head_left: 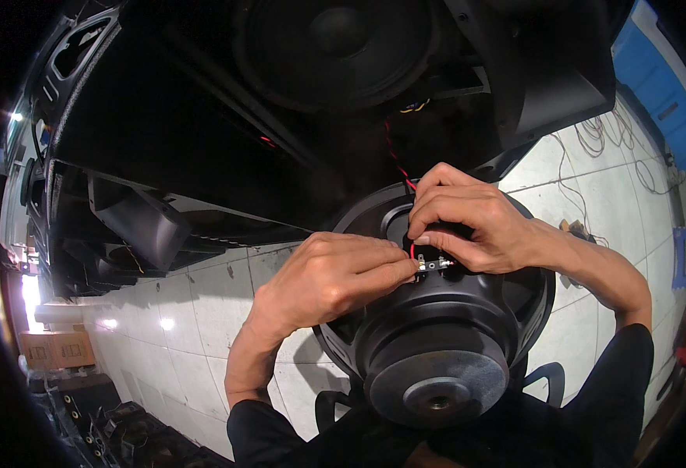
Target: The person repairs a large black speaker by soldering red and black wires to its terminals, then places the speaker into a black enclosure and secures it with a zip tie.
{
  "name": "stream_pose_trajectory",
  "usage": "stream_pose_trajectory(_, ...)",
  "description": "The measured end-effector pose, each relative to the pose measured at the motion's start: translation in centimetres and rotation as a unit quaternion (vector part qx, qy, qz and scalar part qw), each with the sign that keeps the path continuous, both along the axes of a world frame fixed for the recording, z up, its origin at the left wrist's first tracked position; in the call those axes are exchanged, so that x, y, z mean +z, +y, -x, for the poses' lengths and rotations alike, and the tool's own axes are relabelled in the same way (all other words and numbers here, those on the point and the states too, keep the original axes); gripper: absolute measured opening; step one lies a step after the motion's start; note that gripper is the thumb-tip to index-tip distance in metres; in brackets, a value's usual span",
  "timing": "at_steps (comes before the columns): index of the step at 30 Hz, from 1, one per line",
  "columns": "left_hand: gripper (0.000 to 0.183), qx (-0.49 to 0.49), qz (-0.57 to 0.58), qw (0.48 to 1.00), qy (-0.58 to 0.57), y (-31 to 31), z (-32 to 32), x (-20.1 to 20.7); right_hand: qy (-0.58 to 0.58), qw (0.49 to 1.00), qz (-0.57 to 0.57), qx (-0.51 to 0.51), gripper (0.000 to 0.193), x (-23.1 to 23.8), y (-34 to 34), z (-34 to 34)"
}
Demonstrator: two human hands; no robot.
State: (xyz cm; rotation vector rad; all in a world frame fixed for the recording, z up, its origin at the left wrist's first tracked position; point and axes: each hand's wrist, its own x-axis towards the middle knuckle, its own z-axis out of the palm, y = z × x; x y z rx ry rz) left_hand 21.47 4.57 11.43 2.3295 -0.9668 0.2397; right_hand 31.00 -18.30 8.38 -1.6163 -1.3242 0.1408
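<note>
My right hand (479,225) was pinched narrow on the red wire (413,250), just beyond the metal terminal strip (434,265) on the black speaker (437,312). My left hand (335,277), fingers bunched, was nearer, at the strip's left end; whether it gripped anything, I couldn't tell. The strip's long axis ran crosswise, tilting slightly away toward my right.
</note>
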Motion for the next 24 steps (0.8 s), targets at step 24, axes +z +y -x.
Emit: stream_pose_trajectory(24, 0.028, 0.136, 0.142, 0.896, 0.399, -0.9, 0.4, 0.2, 0.005, 1.000, 0.010, -0.010, 0.016, -0.3, 0.1, 0.0)
